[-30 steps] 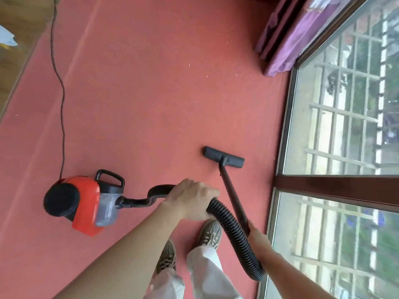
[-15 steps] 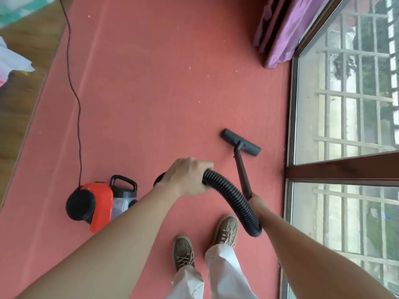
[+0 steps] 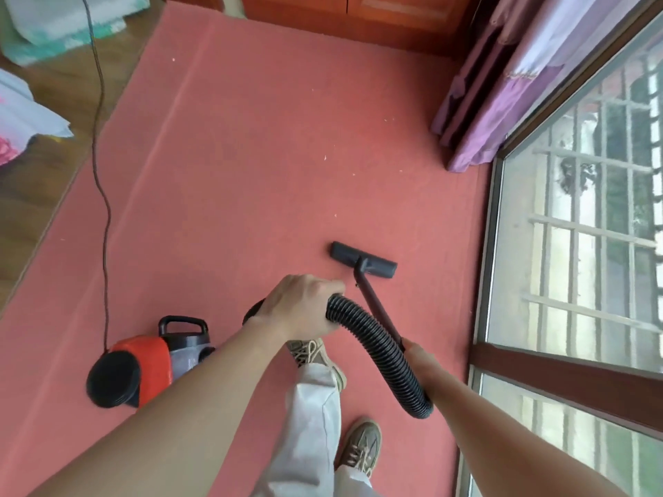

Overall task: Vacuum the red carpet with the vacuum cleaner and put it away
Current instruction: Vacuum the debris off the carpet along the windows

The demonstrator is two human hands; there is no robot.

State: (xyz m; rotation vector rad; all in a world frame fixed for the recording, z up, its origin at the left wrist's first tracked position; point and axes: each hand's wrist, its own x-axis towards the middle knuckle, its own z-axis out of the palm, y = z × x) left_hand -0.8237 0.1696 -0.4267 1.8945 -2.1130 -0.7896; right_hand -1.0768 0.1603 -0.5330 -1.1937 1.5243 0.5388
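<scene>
The vacuum (image 3: 143, 367) is a small canister with a red body, a black end cap, a grey middle and a black carry handle. It sits on the carpet (image 3: 251, 138) at lower left, and its cord (image 3: 100, 174) trails away to the wooden floor (image 3: 53, 181). A black ribbed hose (image 3: 376, 346) loops from it to a dark wand (image 3: 376, 310). The flat black nozzle (image 3: 362, 261) lies on the carpet near the window (image 3: 592, 227).

The left hand (image 3: 305, 306) is curled over the hose, gripping it from above. The right hand (image 3: 418, 353) holds the wand's near end, its fingers mostly hidden behind the hose. White specks (image 3: 325, 158) dot the carpet beyond the nozzle, towards the purple curtain (image 3: 502, 84).
</scene>
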